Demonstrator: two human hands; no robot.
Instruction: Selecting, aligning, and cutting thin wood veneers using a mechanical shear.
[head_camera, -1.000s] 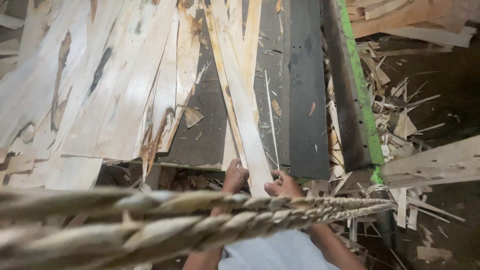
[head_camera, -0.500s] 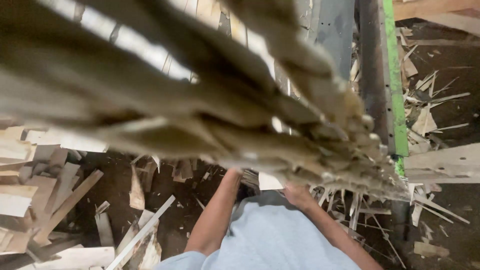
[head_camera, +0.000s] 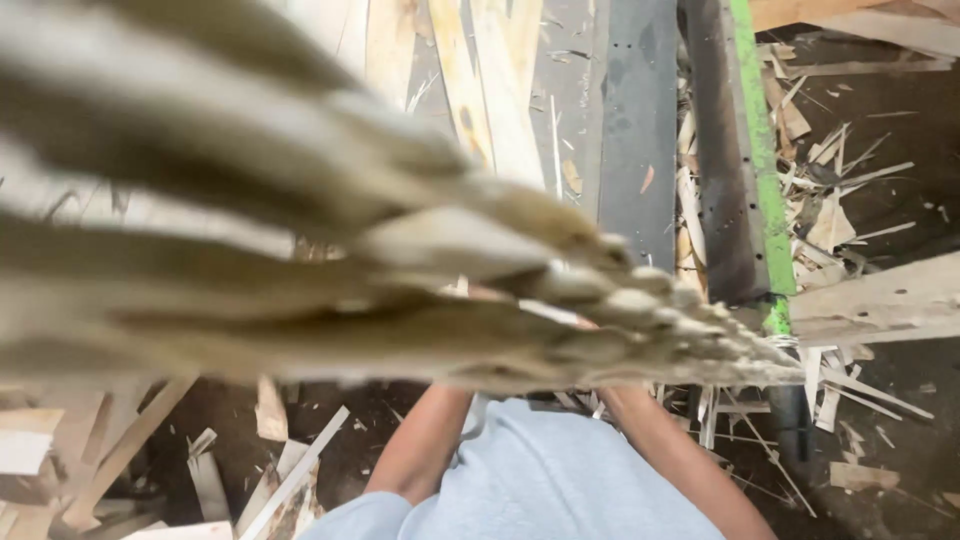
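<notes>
A thick, blurred bundle of pale, rope-like fibrous strands (head_camera: 330, 270) runs across the head view close to the lens, from the left edge to a frayed tip at the right. It covers both of my hands. Only my forearms show beneath it: my left forearm (head_camera: 420, 445) and my right forearm (head_camera: 680, 460) rise from my light blue shirt (head_camera: 540, 480) towards the bundle. Beyond the bundle, long thin wood veneer strips (head_camera: 490, 110) lie on a dark grey machine bed (head_camera: 630, 140). What my hands hold or touch is hidden.
A green metal rail (head_camera: 760, 160) with a dark bar beside it runs along the right of the bed. A pale plank (head_camera: 880, 300) juts in from the right. Wood offcuts and splinters (head_camera: 270, 460) litter the dark floor on both sides.
A second ago both hands were visible holding a veneer strip at the bed's near edge. The blurred bundle has since swung up across the view and now covers them.
</notes>
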